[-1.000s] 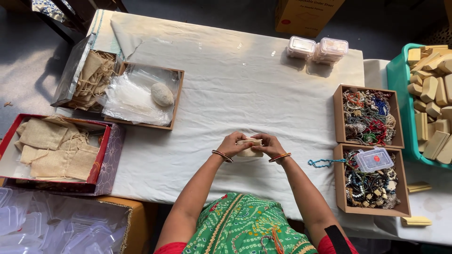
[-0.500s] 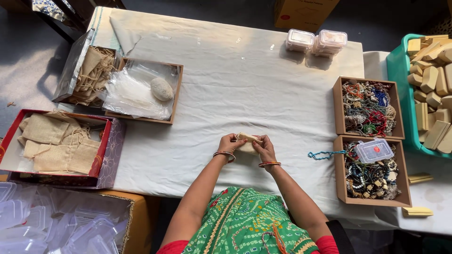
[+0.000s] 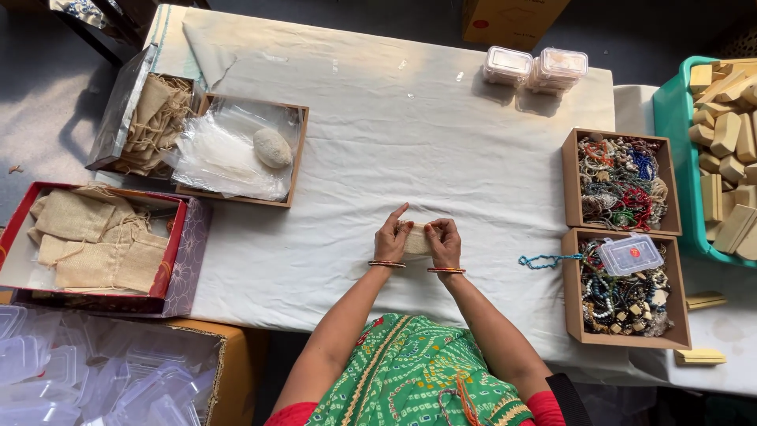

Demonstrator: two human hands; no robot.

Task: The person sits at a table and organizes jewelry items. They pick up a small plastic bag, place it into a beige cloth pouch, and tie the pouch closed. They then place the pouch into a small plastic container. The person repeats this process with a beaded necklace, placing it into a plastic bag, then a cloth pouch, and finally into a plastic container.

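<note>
At the middle of the white-clothed worktop (image 3: 441,150), the left hand (image 3: 392,237) and right hand (image 3: 445,239) each pinched an end of a small beige pouch (image 3: 417,239); it looked light, soft, best gripped by its edges.

- the surface (image 3: 441,134) is covered in plain white cloth, matt, a bit creased
- small pale pouch (image 3: 417,239) pinched between the left hand (image 3: 392,237) and right hand (image 3: 445,241) looks like soft matt fabric
- at 9 o'clock, a brown cardboard tray (image 3: 298,150) holds crinkly glossy clear plastic bags (image 3: 225,150) with a smooth grey stone (image 3: 273,147) on top
- coarse burlap bags (image 3: 95,241) sit in the red box at 8 o'clock, rough weave
- at 3 o'clock, two cardboard boxes (image 3: 569,170) of shiny mixed beads (image 3: 619,181)
- clear glossy plastic tubs (image 3: 535,68) at 1 o'clock
- matt tan blocks (image 3: 729,134) in a smooth teal plastic crate (image 3: 669,118), far right
</note>
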